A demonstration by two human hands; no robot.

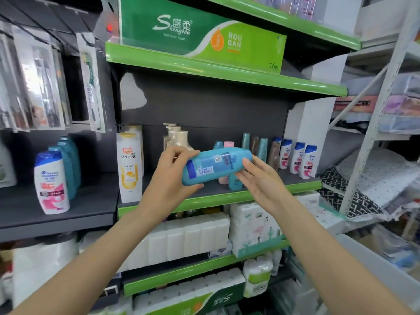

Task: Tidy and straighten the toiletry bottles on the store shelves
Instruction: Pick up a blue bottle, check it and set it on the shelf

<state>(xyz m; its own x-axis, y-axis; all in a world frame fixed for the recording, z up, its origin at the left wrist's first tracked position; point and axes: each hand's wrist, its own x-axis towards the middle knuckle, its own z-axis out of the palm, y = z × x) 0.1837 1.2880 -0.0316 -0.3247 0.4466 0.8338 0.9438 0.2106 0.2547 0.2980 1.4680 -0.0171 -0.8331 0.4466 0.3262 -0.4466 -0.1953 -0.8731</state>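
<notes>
A teal-blue bottle (pixel 216 165) lies sideways in the air in front of the middle shelf (pixel 250 192), its barcode label facing me. My left hand (pixel 175 176) grips its bottom end, fingers above and thumb below. My right hand (pixel 261 178) touches the cap end from below with fingers nearly straight. Behind stand a white Pantene bottle (pixel 129 167), cream pump bottles (pixel 178 137), small teal and pink bottles (pixel 227 145) and a row of white blue-capped shampoo bottles (pixel 297 158).
On the left grey shelf (pixel 56 214) stand a white shampoo bottle (pixel 51 181) and teal bottles (pixel 70 164). Toothbrush packs (pixel 91 87) hang above. A green tissue box (pixel 200 35) sits on the upper shelf; tissue packs (pixel 188 239) fill the lower ones. Bedding racks (pixel 375 155) stand right.
</notes>
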